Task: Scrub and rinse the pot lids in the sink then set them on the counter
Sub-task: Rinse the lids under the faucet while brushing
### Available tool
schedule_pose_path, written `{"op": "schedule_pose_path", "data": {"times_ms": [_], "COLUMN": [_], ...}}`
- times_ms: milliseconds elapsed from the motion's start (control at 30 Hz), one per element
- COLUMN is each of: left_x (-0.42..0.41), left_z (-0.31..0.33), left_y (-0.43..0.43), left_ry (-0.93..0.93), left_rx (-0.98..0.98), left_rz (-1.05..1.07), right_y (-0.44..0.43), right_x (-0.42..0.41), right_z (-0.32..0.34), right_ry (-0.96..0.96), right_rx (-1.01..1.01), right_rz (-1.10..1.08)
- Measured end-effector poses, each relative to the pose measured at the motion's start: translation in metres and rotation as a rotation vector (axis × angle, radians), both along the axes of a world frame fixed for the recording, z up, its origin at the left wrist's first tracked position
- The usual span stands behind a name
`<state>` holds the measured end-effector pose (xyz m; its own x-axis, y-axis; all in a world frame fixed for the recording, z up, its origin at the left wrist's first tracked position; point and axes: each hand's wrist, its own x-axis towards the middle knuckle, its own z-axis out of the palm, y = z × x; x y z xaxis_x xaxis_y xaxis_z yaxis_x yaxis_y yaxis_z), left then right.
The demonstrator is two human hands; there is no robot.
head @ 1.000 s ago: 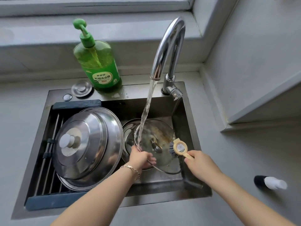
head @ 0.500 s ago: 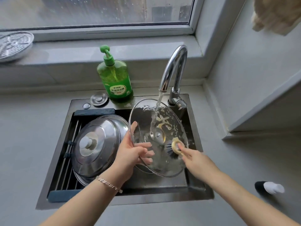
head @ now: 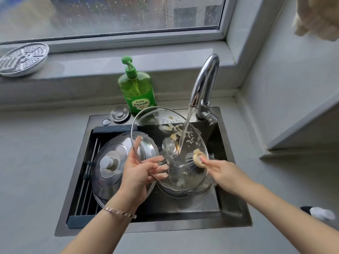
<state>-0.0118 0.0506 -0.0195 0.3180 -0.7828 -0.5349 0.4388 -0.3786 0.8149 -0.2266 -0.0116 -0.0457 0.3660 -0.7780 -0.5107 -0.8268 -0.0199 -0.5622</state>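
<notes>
A glass pot lid (head: 154, 123) with a metal rim is tilted up over the sink (head: 227, 211), its underside toward me and smeared with yellowish residue. My left hand (head: 139, 171) grips its left rim, thumb in front and fingers behind the glass. My right hand (head: 222, 171) holds a round wooden dish brush (head: 196, 158) with dark bristles pressed on the lid's lower right. Water from the chrome faucet (head: 205, 81) runs onto the lid's middle. A steel lid (head: 108, 162) with a white knob lies in the sink's left half.
A green dish soap bottle (head: 136, 90) stands behind the sink beside a round metal drain plug (head: 120, 113). A perforated steamer plate (head: 22, 58) rests on the window sill. A black-and-white object (head: 319, 213) lies on the right counter. Another steel rim (head: 183, 192) shows under the glass lid.
My left hand has raised the glass lid from the sink floor and tilted it up under the stream. The brush has stayed against it, and my view has lifted toward the window.
</notes>
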Motion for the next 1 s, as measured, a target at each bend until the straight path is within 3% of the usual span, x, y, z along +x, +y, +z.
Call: {"op": "schedule_pose_path", "data": {"times_ms": [67, 200, 400, 567, 700, 867, 1000], "left_x": [-0.001, -0.002, -0.006, -0.004, -0.001, 0.001, 0.003], "left_z": [0.001, 0.002, 0.014, 0.017, 0.019, 0.018, 0.019], "left_y": [-0.001, 0.001, 0.008, 0.009, 0.012, 0.011, 0.013], "left_ry": [-0.026, -0.017, 0.028, 0.027, 0.023, 0.0, -0.008], "left_rx": [-0.001, 0.019, 0.024, 0.042, 0.033, 0.044, 0.045], "left_rz": [-0.005, -0.034, -0.109, -0.114, -0.114, -0.116, -0.119], "right_y": [0.001, 0.022, -0.04, -0.013, -0.035, -0.007, -0.02], "right_x": [-0.002, 0.018, 0.01, 0.045, 0.034, 0.049, 0.039], "right_z": [-0.004, 0.014, -0.01, 0.006, -0.001, 0.004, -0.002], "right_ry": [0.089, -0.146, 0.027, -0.284, -0.127, -0.293, -0.161], "right_rx": [-0.009, 0.085, -0.06, -0.008, -0.047, 0.011, -0.012], "right_rz": [0.002, 0.096, -0.157, 0.014, -0.123, 0.017, -0.075]}}
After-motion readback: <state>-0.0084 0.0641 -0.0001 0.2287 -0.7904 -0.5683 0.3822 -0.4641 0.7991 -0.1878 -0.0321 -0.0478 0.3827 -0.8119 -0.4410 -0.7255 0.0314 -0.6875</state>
